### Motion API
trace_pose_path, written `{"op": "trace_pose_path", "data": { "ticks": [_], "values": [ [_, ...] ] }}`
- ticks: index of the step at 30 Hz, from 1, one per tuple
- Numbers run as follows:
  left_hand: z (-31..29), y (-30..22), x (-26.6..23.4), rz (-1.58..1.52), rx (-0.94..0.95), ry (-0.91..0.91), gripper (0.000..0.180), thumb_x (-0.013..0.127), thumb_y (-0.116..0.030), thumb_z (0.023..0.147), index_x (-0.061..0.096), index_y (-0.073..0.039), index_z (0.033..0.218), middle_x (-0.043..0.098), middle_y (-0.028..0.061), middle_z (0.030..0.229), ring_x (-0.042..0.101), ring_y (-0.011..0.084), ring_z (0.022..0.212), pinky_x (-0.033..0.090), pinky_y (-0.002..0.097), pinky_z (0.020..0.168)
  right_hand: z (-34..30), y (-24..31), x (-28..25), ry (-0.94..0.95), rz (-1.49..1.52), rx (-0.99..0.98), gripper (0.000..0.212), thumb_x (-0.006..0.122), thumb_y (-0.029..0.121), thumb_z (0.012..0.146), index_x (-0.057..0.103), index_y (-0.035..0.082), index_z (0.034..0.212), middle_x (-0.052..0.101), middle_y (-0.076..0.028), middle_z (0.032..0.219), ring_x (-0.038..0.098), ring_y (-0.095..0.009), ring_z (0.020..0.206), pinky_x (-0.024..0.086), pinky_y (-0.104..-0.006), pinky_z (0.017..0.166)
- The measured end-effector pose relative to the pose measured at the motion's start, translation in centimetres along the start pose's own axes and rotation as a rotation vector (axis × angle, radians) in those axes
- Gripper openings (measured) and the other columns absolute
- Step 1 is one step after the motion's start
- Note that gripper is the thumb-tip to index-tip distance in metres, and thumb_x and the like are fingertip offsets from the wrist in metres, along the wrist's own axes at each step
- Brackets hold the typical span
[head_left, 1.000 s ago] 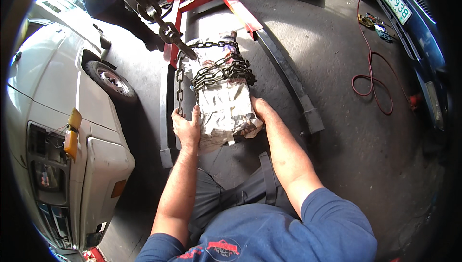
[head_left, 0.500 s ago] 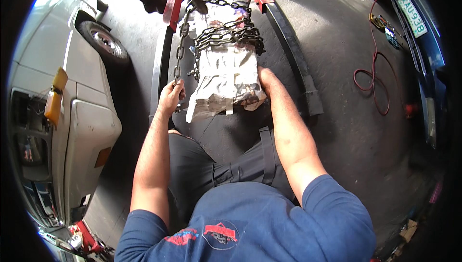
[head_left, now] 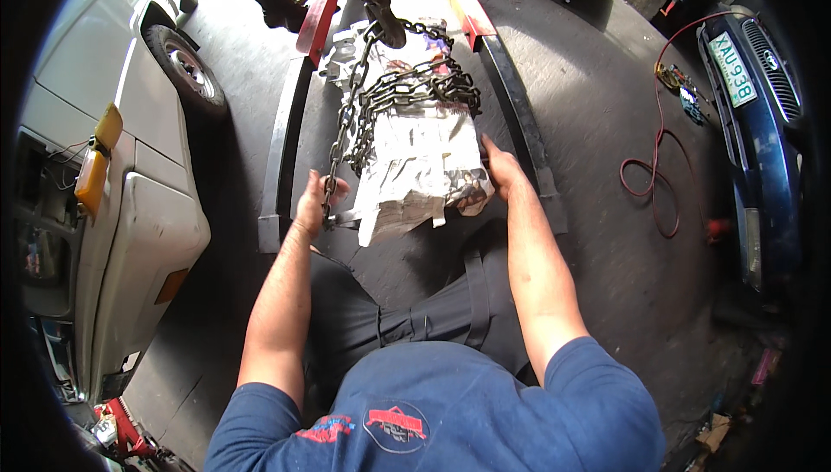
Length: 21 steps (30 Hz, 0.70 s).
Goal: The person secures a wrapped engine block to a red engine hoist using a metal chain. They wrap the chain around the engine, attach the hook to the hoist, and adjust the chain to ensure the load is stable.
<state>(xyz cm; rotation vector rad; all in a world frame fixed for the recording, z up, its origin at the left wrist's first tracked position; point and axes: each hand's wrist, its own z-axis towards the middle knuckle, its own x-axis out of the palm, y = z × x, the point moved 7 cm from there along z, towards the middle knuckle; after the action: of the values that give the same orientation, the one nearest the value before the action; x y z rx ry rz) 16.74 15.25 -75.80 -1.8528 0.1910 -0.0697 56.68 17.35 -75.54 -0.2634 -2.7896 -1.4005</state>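
A bulky metal engine part wrapped in newspaper [head_left: 415,160] hangs from a dark chain [head_left: 394,95] on a hoist hook [head_left: 381,0], between the red legs of a hoist [head_left: 316,17]. My left hand [head_left: 316,203] grips the loose hanging end of the chain at the load's lower left corner. My right hand [head_left: 500,169] presses on the right side of the wrapped load, fingers curled around its edge. Both forearms reach up from the bottom of the view.
A white car [head_left: 112,169] stands close on the left with its front wheel [head_left: 186,69]. A blue car's front [head_left: 762,108] is at the right. A red cable [head_left: 658,177] loops on the concrete floor. Someone's foot [head_left: 281,13] is near the hoist.
The view has tilted down and closer. My left hand moved off the wrapped load's side and closed on the loose chain end; my right hand stays on the right side.
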Motion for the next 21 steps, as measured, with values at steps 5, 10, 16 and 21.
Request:
{"op": "trace_pose_path", "data": {
  "ticks": [5, 10, 16, 21],
  "values": [
    [0.1, 0.8, -0.2, -0.176, -0.115, -0.010, 0.085, 0.024, -0.080, 0.091, 0.070, -0.010, 0.107, 0.069, 0.0028, 0.105, 0.060, 0.0159, 0.103, 0.039, 0.0324, 0.093, -3.5, 0.8, -1.5, -0.086, -0.093, -0.070, 0.071, 0.044, 0.062, 0.097, 0.061, -0.001, 0.124, 0.064, -0.014, 0.121, 0.060, -0.026, 0.113, 0.046, -0.0396, 0.095],
    [0.3, -0.1, -0.9, -0.130, -0.173, 0.015, 0.083, 0.028, -0.079, 0.091, 0.069, -0.010, 0.112, 0.069, 0.0037, 0.108, 0.061, 0.0158, 0.103, 0.039, 0.0319, 0.094, -6.9, 3.0, 2.7, 0.049, -0.131, -0.249, 0.073, 0.041, 0.061, 0.099, 0.051, -0.001, 0.137, 0.059, -0.015, 0.133, 0.054, -0.022, 0.122, 0.040, -0.0357, 0.105],
    [1.2, 0.0, -1.4, -0.200, -0.118, 0.021, 0.086, 0.024, -0.078, 0.092, 0.067, -0.008, 0.116, 0.070, 0.0060, 0.109, 0.063, 0.0164, 0.103, 0.042, 0.0303, 0.090, -7.0, 2.9, 4.8, 0.047, -0.272, -0.218, 0.075, 0.042, 0.061, 0.099, 0.048, -0.003, 0.139, 0.058, -0.019, 0.134, 0.054, -0.026, 0.124, 0.040, -0.0366, 0.105],
    [1.6, -1.1, -4.1, -0.339, 0.049, -0.050, 0.084, 0.023, -0.076, 0.093, 0.064, -0.006, 0.115, 0.068, 0.0097, 0.112, 0.061, 0.0196, 0.108, 0.038, 0.0331, 0.097, -7.2, 2.8, 2.8, -0.051, -0.295, -0.283, 0.084, 0.042, 0.067, 0.095, 0.045, -0.001, 0.143, 0.051, -0.021, 0.142, 0.046, -0.029, 0.135, 0.034, -0.0374, 0.111]
  ]
}}
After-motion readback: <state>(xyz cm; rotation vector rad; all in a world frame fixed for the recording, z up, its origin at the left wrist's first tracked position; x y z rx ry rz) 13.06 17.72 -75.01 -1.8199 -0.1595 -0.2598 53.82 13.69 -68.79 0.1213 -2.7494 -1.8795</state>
